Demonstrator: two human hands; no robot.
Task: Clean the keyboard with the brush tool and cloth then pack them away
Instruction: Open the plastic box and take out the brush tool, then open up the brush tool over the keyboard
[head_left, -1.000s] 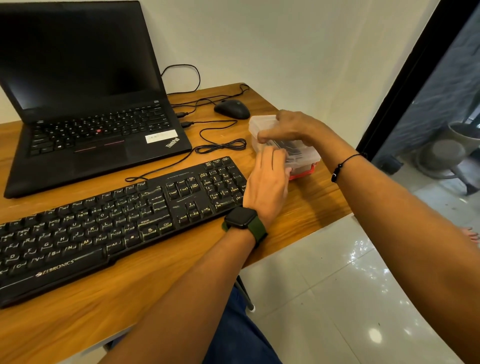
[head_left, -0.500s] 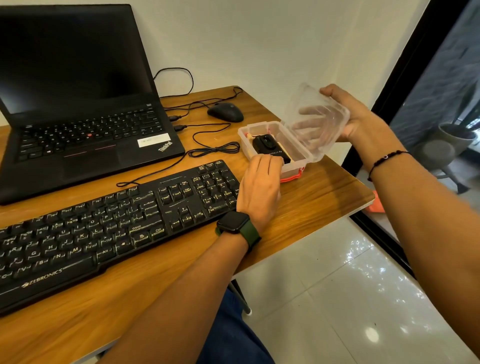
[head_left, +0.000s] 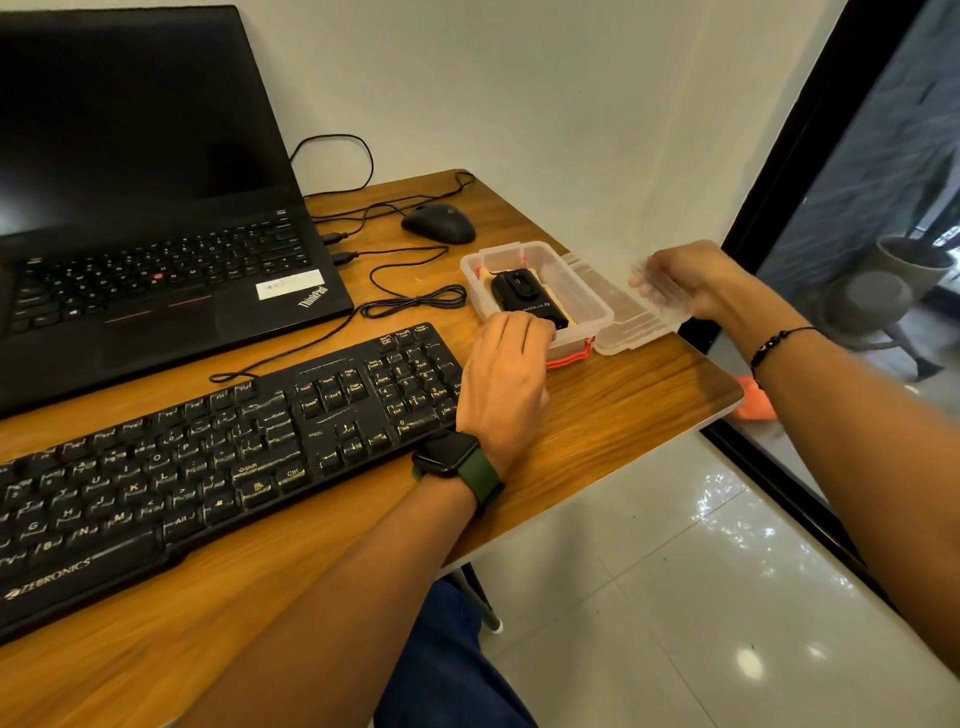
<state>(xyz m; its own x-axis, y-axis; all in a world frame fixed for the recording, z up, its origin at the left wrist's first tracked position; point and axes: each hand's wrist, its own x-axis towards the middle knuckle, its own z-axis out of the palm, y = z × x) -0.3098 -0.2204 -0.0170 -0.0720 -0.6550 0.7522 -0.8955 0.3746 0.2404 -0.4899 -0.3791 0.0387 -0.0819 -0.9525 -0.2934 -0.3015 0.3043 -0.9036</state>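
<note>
Clear plastic box (head_left: 582, 306) sits open near the table's (head_left: 623, 410) right edge, just right of the keyboard (head_left: 208, 457); a black tool (head_left: 524, 301) lies inside over something tan. Left hand (head_left: 506, 384) rests against the box's near left corner, fingers curled onto the rim. Right hand (head_left: 685, 280) holds the clear lid (head_left: 628, 322), which lies beside the box on the right and overhangs the table edge. Bare wood in front of the box. Laptop (head_left: 156, 208), mouse (head_left: 439, 222) and coiled cable (head_left: 415, 304) lie behind.
</note>
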